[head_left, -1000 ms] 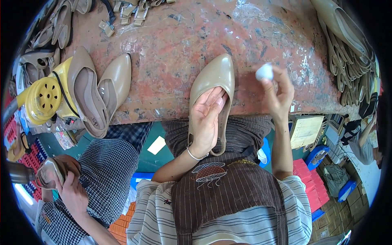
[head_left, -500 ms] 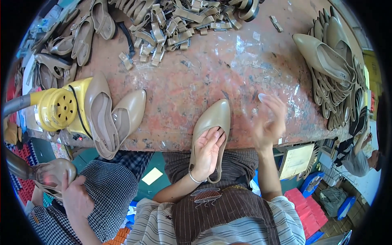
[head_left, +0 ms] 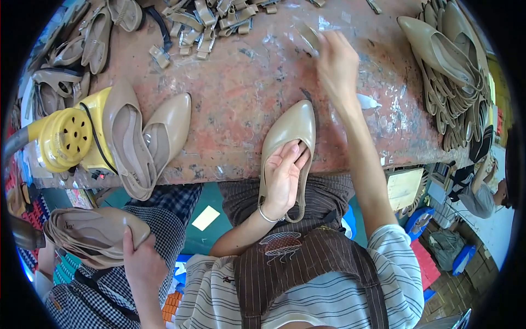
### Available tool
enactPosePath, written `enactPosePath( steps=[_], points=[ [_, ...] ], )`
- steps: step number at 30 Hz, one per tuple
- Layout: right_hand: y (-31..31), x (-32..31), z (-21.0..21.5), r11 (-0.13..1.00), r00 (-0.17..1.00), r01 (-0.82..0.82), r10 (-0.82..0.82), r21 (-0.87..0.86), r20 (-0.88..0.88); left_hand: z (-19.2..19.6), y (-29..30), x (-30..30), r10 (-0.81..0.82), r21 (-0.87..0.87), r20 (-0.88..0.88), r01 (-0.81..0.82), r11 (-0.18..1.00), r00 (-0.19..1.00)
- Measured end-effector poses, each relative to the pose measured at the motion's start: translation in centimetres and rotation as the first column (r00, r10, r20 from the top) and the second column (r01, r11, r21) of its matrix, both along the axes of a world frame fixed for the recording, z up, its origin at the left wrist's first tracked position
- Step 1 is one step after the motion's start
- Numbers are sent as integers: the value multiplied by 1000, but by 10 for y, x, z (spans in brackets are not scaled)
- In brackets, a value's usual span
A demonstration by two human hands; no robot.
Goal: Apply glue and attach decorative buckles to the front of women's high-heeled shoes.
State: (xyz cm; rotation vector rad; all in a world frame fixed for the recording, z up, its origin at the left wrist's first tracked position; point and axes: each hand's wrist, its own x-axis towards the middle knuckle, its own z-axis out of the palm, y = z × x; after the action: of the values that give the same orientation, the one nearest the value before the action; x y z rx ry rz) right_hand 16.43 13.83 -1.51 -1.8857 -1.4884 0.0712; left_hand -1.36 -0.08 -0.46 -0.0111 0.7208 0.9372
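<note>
Workshop bench, worn red top, stained, runs across the view beyond the fingers. Big row of tan shoes is stacked along the far right edge, well to the right of the right hand. Yellow vented machine sits at the left edge, with two loose tan shoes leaning against it, well left of the left hand. Pile of cut straps lies at the far side, up and left of the right fingers.

Main thing: pointed tan shoe, toe pointing away, heel strap hanging over the near bench edge onto the lap. Left hand grasps it, fingers tucked inside the opening and curled around the side.

Right hand is stretched past the toe toward the far side. It is blurred, so I cannot tell whether its fingers are pinched on something or loose.

Step, as I judge it: the shoe is pinned steady while the other hand fetches something. Next move likely calls for a firm left grip and a clear way back to the toe.

Small white scrap lies just below the right wrist, and may get brushed.

Co-worker's hand, lower left, holds a bundle of shoes, apart from the work.
</note>
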Motion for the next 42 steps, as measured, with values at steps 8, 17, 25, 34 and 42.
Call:
enactPosePath(
  steps=[8,17,25,34,42],
  points=[
    [-120,-22,47,948,404,-280,-27,-151,-914,0,0,-2,-26,6,-38,26,1000,999],
    [-122,-36,37,924,592,-260,-76,-279,-803,4,2,3,-19,-24,-59,17,1000,998],
    [-124,-38,25,955,697,-204,-12,-214,-717,7,4,4,-24,-45,-83,20,999,996],
    [-130,-40,28,945,693,-217,-29,-246,-720,14,13,17,-52,-104,-241,27,994,969],
    [-174,-39,-4,987,499,163,-74,9,-863,52,20,1,-71,-77,-218,56,995,973]
  ],
)
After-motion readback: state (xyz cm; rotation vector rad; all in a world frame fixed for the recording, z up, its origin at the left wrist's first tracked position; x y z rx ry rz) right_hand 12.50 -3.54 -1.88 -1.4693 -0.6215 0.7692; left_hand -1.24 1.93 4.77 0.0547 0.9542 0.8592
